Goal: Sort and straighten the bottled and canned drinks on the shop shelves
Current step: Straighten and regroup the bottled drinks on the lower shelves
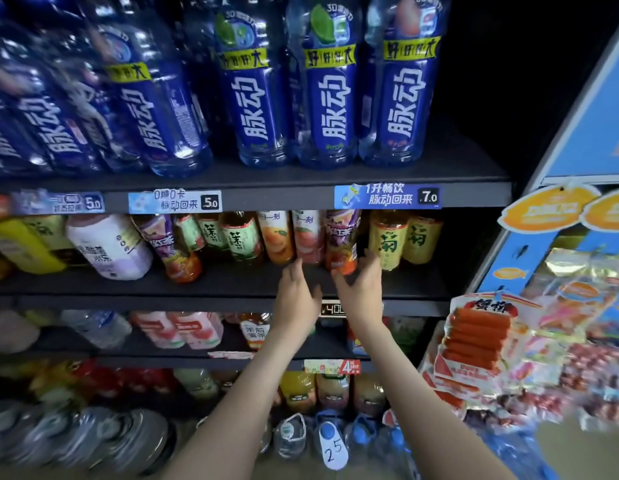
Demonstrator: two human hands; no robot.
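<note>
Dark shop shelf (232, 282) of bottled teas (240, 237), left hand (296, 289) and right hand (361, 284) spread open, flanking purple-labelled bottle (341, 240)

Dark shelf (232, 282) carries tea bottles (240, 239).

Drink shelving in stacked tiers, snack rack (578, 140) against its right end.

Top shelf (301, 183): big bottles (330, 98) in a row along the front edge, more behind them. Second shelf (197, 289), directly below: smaller bottles (240, 237) set back from the front edge. One bottle (341, 244) stands forward of that row, right of centre, with the left hand (296, 292) just left of it and the right hand (361, 282) at its base on the right. Third shelf (128, 358) lies beneath, with lower bottles (332, 389) under it and jugs (327, 441) in front at the bottom. Sausage pack (478, 337) hangs on the rack, right of the third shelf.
</note>
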